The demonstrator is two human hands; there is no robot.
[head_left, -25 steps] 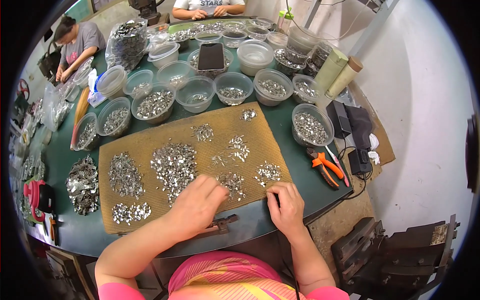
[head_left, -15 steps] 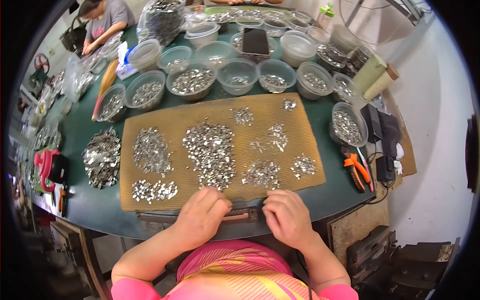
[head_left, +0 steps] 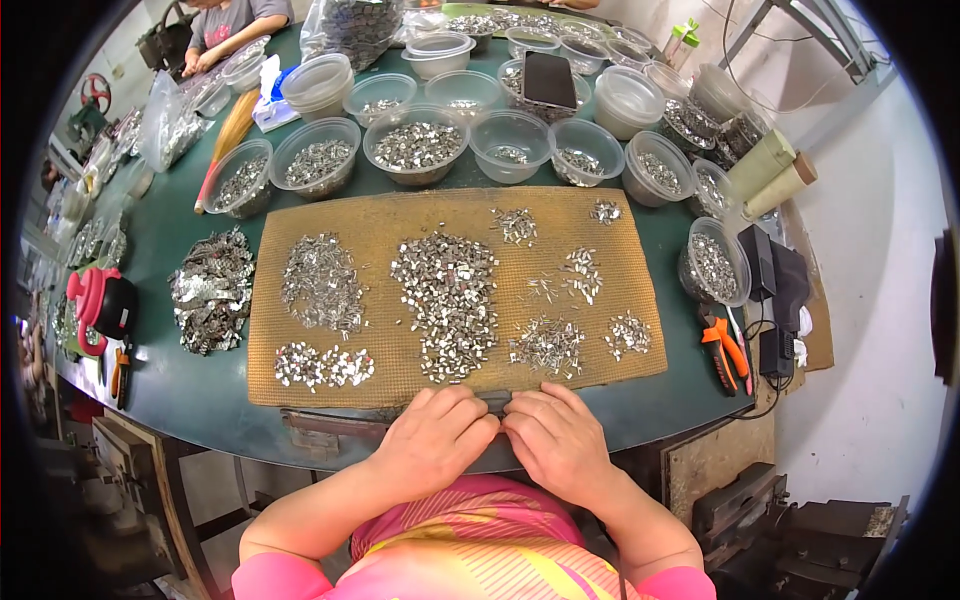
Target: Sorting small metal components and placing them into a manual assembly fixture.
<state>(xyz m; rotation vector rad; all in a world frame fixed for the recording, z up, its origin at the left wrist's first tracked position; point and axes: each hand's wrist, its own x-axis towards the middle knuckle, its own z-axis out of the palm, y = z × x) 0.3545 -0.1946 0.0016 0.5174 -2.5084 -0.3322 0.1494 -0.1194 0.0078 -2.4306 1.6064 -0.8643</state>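
My left hand and my right hand are close together at the table's front edge. Both have curled fingers with the fingertips turned inward. Whatever they may pinch is hidden behind the knuckles. Beneath them runs a dark brown bar along the edge, partly covered by the hands. Just beyond lies a tan ribbed mat bearing separate piles of small shiny metal pieces. The largest pile is in the middle, with a pile of thin slivers to its left and a smaller pile to its right.
Clear plastic bowls of metal bits stand in rows behind the mat. A heap of silvery scraps lies left. Orange-handled pliers and a bowl are at right. A phone rests on a bowl; another person sits far left.
My hands have drawn together: the right moved left and the left slid right, covering more of the bar. The whole view has shifted slightly; the piles look unchanged.
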